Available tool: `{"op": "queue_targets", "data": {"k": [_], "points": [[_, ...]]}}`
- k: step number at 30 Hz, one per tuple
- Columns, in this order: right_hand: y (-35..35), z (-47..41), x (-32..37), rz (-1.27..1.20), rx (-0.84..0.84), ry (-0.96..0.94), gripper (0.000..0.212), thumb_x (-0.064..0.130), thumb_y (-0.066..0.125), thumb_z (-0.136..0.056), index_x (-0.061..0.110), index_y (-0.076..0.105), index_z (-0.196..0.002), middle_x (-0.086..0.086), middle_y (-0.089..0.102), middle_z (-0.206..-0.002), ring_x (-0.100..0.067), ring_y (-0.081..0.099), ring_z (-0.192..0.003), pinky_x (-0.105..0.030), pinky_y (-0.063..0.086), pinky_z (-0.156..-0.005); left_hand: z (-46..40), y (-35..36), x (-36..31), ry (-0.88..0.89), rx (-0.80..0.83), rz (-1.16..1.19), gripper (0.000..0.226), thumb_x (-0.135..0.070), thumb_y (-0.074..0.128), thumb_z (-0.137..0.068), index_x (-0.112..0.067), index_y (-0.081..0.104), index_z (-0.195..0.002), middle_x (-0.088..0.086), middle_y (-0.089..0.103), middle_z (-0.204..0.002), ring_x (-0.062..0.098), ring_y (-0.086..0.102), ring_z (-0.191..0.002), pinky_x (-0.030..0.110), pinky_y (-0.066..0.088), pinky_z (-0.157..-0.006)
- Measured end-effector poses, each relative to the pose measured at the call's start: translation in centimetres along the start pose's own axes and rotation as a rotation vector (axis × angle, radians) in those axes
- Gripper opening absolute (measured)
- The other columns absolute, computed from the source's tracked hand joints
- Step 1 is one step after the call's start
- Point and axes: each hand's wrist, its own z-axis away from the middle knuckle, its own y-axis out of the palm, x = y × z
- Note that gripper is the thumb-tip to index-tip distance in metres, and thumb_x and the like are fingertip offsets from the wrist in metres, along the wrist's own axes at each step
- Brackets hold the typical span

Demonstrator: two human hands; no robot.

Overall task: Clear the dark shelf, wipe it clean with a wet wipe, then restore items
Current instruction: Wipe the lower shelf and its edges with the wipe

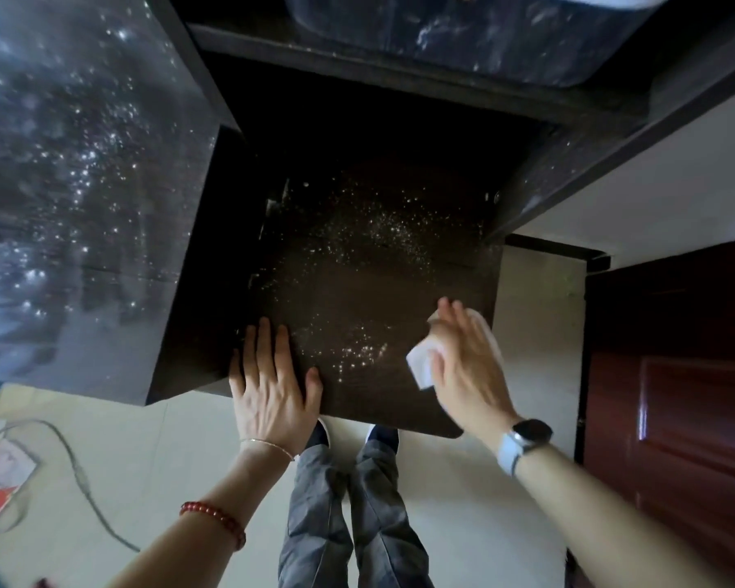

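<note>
**Wiping under way on the cleared shelf**

The dark shelf [357, 269] carries no items, only pale specks across its middle. The wet wipe [421, 367] lies at its near right, pressed flat under the right hand [467, 367], fingers straight. The left hand [268, 375] rests spread on the near left edge. The wiping step looks just begun; next, a sweep left and far through the specks.
</note>
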Motion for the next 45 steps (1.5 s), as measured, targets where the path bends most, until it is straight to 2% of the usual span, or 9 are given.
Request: {"op": "queue_targets", "data": {"k": [4, 6, 12, 19, 26, 33, 37, 39, 45], "points": [[-0.9, -3.7, 0.2, -0.001, -0.203, 0.298, 0.034, 0.008, 0.05, -0.09, 0.001, 0.05, -0.123, -0.024, 0.033, -0.143, -0.037, 0.027, -0.134, -0.04, 0.028, -0.106, -1.5, -0.8, -0.4, 0.031, -0.029, 0.035, 0.059, -0.038, 0.034, -0.081, -0.006, 0.034, -0.131, 0.023, 0.04, -0.139, 0.031, 0.026, -0.128, 0.045, 0.017, -0.104], [0.6, -2.2, 1.8, 0.011, -0.234, 0.201, 0.034, 0.009, 0.048, -0.089, 0.001, 0.051, -0.123, -0.024, 0.041, -0.134, -0.038, 0.033, -0.129, -0.049, 0.037, -0.104, -2.8, -0.9, -0.5, 0.053, -0.051, 0.043, 0.059, -0.038, 0.033, -0.082, -0.005, 0.035, -0.131, 0.024, 0.04, -0.138, 0.032, 0.024, -0.129, 0.045, 0.016, -0.104], [2.0, 1.5, 3.2, 0.069, 0.03, -0.243, 0.044, 0.017, 0.021, -0.096, 0.002, 0.041, -0.132, -0.02, 0.043, -0.139, -0.033, 0.032, -0.133, -0.044, 0.019, -0.112, -4.9, -0.1, 0.0, 0.121, -0.036, 0.03, 0.059, -0.038, 0.032, -0.083, -0.003, 0.035, -0.131, 0.026, 0.039, -0.139, 0.032, 0.021, -0.131, 0.043, 0.015, -0.105], [-0.2, -11.1, 1.5, 0.129, -0.106, 0.313, 0.058, 0.026, 0.021, -0.093, -0.002, 0.011, -0.143, -0.025, 0.005, -0.151, -0.036, -0.001, -0.141, -0.043, -0.003, -0.116, -5.0, 0.6, 0.2, 0.096, -0.014, -0.023, 0.06, -0.04, 0.027, -0.086, -0.005, 0.032, -0.135, 0.022, 0.034, -0.144, 0.03, 0.018, -0.134, 0.041, 0.012, -0.106], [-0.1, -5.0, 2.0, 0.245, 0.096, -0.296, 0.055, 0.032, 0.02, -0.095, 0.01, 0.015, -0.144, -0.011, 0.008, -0.153, -0.027, 0.003, -0.142, -0.04, 0.0, -0.114, -5.0, 0.6, 0.1, 0.095, -0.01, -0.03, 0.06, -0.04, 0.029, -0.085, -0.005, 0.033, -0.134, 0.023, 0.036, -0.142, 0.03, 0.018, -0.132, 0.042, 0.014, -0.105], [-0.6, -15.5, 1.1, 0.146, -0.107, 0.404, 0.06, 0.026, 0.026, -0.094, 0.0, 0.005, -0.144, -0.021, -0.002, -0.153, -0.035, -0.005, -0.141, -0.042, -0.009, -0.114, -4.9, 0.7, 0.1, 0.091, -0.001, -0.035, 0.062, -0.041, 0.028, -0.085, -0.006, 0.031, -0.136, 0.021, 0.032, -0.145, 0.031, 0.017, -0.135, 0.041, 0.013, -0.107], [1.1, -10.6, 3.7, 0.189, 0.0, -0.188, 0.059, 0.026, 0.03, -0.089, 0.004, 0.022, -0.142, -0.016, 0.016, -0.152, -0.031, 0.008, -0.141, -0.044, 0.002, -0.115, -4.9, 0.5, 0.0, 0.081, 0.015, -0.037, 0.062, -0.041, 0.028, -0.084, -0.006, 0.031, -0.136, 0.022, 0.033, -0.144, 0.03, 0.016, -0.135, 0.041, 0.013, -0.106], [1.1, -9.3, 3.4, 0.208, 0.072, -0.272, 0.06, 0.03, 0.022, -0.09, 0.005, 0.017, -0.144, -0.015, 0.012, -0.153, -0.03, 0.004, -0.142, -0.042, 0.002, -0.115, -4.8, 0.4, 0.0, 0.077, 0.015, -0.04, 0.062, -0.041, 0.028, -0.084, -0.006, 0.031, -0.135, 0.022, 0.033, -0.144, 0.03, 0.017, -0.134, 0.041, 0.013, -0.106], [-2.8, -18.8, 0.7, 0.143, -0.049, 0.429, 0.065, 0.027, 0.032, -0.094, -0.004, 0.003, -0.143, -0.023, -0.003, -0.152, -0.034, -0.006, -0.141, -0.038, -0.008, -0.113, -5.0, 0.4, -0.1, 0.07, 0.009, -0.043, 0.062, -0.041, 0.03, -0.083, -0.006, 0.032, -0.135, 0.021, 0.033, -0.144, 0.03, 0.018, -0.134, 0.041, 0.014, -0.106]]}}
